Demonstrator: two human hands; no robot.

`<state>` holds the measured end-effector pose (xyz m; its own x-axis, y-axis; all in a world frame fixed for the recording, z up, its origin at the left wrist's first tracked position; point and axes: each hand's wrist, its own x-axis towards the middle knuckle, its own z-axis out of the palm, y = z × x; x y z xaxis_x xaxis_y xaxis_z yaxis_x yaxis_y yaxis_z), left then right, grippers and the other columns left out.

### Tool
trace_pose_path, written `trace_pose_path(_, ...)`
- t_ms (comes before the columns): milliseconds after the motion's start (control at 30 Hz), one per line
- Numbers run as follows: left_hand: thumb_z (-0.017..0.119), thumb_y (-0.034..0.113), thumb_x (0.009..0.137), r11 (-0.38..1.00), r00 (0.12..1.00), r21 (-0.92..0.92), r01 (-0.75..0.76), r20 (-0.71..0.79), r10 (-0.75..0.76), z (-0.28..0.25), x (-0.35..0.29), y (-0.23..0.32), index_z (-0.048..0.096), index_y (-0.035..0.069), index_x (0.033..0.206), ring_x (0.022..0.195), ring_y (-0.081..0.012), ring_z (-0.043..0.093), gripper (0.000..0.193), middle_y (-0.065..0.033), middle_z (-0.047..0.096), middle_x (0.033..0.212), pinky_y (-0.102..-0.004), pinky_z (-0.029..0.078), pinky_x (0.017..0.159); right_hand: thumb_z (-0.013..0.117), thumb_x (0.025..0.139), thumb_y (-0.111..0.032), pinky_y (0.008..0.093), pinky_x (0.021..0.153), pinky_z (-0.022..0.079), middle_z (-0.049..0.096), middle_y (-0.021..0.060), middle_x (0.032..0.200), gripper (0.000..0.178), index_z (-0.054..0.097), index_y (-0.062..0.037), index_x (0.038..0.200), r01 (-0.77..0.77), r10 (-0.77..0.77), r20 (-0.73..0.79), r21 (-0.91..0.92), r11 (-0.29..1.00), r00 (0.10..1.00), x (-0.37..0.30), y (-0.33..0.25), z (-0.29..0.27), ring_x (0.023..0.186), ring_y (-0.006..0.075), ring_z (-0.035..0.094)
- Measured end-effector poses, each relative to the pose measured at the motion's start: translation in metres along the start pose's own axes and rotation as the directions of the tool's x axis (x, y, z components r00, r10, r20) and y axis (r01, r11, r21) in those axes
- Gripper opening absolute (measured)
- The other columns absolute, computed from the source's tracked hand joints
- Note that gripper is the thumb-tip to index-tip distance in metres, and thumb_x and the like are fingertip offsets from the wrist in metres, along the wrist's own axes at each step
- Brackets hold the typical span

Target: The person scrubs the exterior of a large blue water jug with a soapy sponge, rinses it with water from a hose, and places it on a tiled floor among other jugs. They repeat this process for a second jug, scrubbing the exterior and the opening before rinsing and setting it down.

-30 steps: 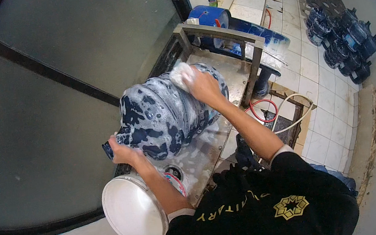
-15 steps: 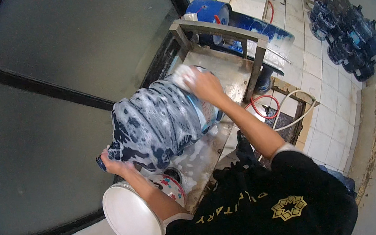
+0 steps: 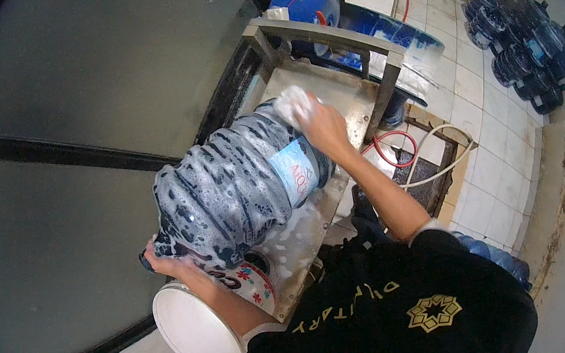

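Note:
A large water jug point(image 3: 216, 193) lies on its side on the metal stand point(image 3: 340, 96), its ribbed body coated in white suds. My left hand point(image 3: 168, 261) is closed around its neck at the lower left. My right hand point(image 3: 322, 127) grips a white, foam-covered sponge point(image 3: 294, 106) against the jug near its base end; suds hide the sponge's exact shape. A light blue label point(image 3: 296, 171) on the jug's side faces up toward me, just below the right hand.
A white bucket point(image 3: 199, 329) stands beneath my left forearm. Blue drums point(image 3: 306, 10) sit beyond the stand's rail point(image 3: 321, 37). A red hose point(image 3: 414, 165) and a pale hose point(image 3: 461, 133) loop at right. Several blue jugs point(image 3: 521, 49) stand by the far right wall.
The jug has turned so that more of its label shows, and it has shifted slightly left with my left hand. My right hand and the sponge have moved slightly right.

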<state>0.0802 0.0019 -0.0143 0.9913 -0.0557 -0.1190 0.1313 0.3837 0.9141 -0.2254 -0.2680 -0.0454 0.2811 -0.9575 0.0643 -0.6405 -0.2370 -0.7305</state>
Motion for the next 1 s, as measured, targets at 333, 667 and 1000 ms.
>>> trace_pose_path(333, 0.053, 0.028, 0.078, 0.990, 0.989, 0.120, 0.076, -0.136, -0.059, 0.005, 0.002, -0.002, 0.063, -0.001, 0.095, 0.087, -0.0290, 0.064, 0.035, -0.0128, 0.065, 0.097, -0.0405, 0.051, 0.081, 0.047, 0.094, -0.036, 0.0506, 0.077, 0.049, 0.065, 0.0206, 0.102, 0.040, 0.055, -0.0087, 0.121, 0.024, -0.026, 0.034, 0.066, 0.998, 0.999, -0.094, 0.113, 0.043, 0.090, 0.0398, 0.063)
trace_pose_path(667, 0.053, 0.035, 0.078, 0.988, 0.999, 0.151, 0.029, -0.019, -0.027, -0.046, 0.061, -0.014, 0.059, 0.003, 0.101, 0.094, -0.0291, 0.060, 0.040, -0.0133, 0.060, 0.104, -0.0430, 0.048, 0.086, 0.051, 0.091, -0.037, 0.0529, 0.074, 0.050, 0.064, 0.0277, 0.097, 0.046, 0.050, -0.0051, 0.125, 0.118, -0.141, 0.182, 0.131, 0.984, 0.973, -0.029, 0.087, 0.029, 0.082, 0.0483, 0.061)
trace_pose_path(1000, 0.051, 0.039, 0.076, 0.928, 0.941, 0.259, 0.269, 0.133, -0.310, -0.037, 0.039, -0.008, 0.060, 0.001, 0.098, 0.098, -0.0314, 0.058, 0.045, -0.0143, 0.060, 0.107, -0.0423, 0.045, 0.089, 0.050, 0.094, -0.036, 0.0450, 0.090, 0.045, 0.062, 0.0256, 0.110, 0.047, 0.054, 0.0007, 0.123, 0.012, -0.118, 0.198, 0.469, 0.883, 0.973, 0.004, 0.098, 0.026, 0.101, 0.0448, 0.057)
